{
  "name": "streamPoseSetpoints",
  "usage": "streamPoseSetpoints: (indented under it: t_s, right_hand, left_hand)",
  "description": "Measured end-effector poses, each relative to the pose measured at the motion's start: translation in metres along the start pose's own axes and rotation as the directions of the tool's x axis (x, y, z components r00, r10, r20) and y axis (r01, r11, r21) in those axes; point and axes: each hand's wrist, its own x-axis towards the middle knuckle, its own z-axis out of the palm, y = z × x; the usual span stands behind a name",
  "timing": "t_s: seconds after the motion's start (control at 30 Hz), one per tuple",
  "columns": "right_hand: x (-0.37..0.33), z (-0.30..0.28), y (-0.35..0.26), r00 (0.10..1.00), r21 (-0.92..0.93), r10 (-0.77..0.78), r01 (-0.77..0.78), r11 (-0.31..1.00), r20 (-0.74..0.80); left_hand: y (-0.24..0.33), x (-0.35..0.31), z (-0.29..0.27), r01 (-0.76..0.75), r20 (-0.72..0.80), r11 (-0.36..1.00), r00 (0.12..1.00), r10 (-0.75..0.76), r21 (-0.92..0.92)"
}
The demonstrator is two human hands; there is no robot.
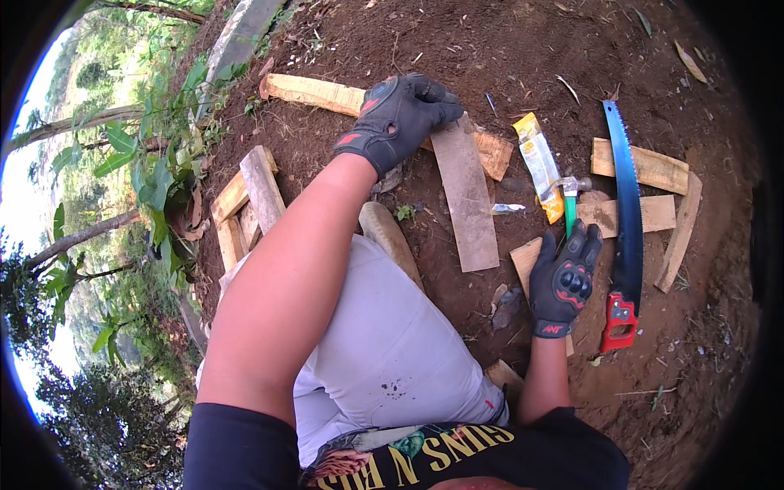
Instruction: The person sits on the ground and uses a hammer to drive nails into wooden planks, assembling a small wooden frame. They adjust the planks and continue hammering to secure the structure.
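The left hand [402, 118] pinches the flat board [467, 200], which crosses over a timber strip [493, 155] beside that grip; whether they are joined cannot be told; the right hand [566, 279] lies over the hammer [570, 209], its closure unclear; to its right, the saw [627, 229] lies unheld.

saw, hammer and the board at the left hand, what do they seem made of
Saw blade: metal, likely steel, with a dark bluish sheen and toothed edge. Its red handle: smooth, perhaps plastic or painted metal. Hammer head: greyish metal, judging by its shine. Its green handle: bright even colour, plastic or paint, can't tell. Board: apparently unvarnished wood, given its dull, mottled brown face.
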Motion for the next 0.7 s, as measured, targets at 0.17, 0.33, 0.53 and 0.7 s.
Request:
streamPoseSetpoints:
  t_s: [0.17, 0.33, 0.53, 0.7]
  right_hand:
    - [0.001, -0.001, -0.002, 1.0, 0.006, 0.002, -0.002, 1.0, 0.005]
    - [0.0, 0.001, 0.0, 1.0, -0.008, -0.013, 0.013, 1.0, -0.014]
    - [0.0, 0.0, 0.0, 1.0, -0.003, -0.005, 0.005, 1.0, -0.003]
    - [0.001, -0.002, -0.001, 1.0, 0.01, 0.004, -0.005, 1.0, 0.02]
  left_hand:
    - [0.002, -0.001, 0.004, -0.009, -0.022, 1.0, 1.0, 0.009, 0.016]
    - [-0.007, 0.003, 0.009, -0.065, -0.041, 0.998, 0.997, 0.065, 0.009]
    - [-0.005, 0.002, 0.011, -0.007, -0.092, 1.0, 0.996, 0.006, -0.013]
    - [-0.003, 0.001, 0.009, 0.0, -0.08, 1.0, 0.997, 0.0, -0.001]
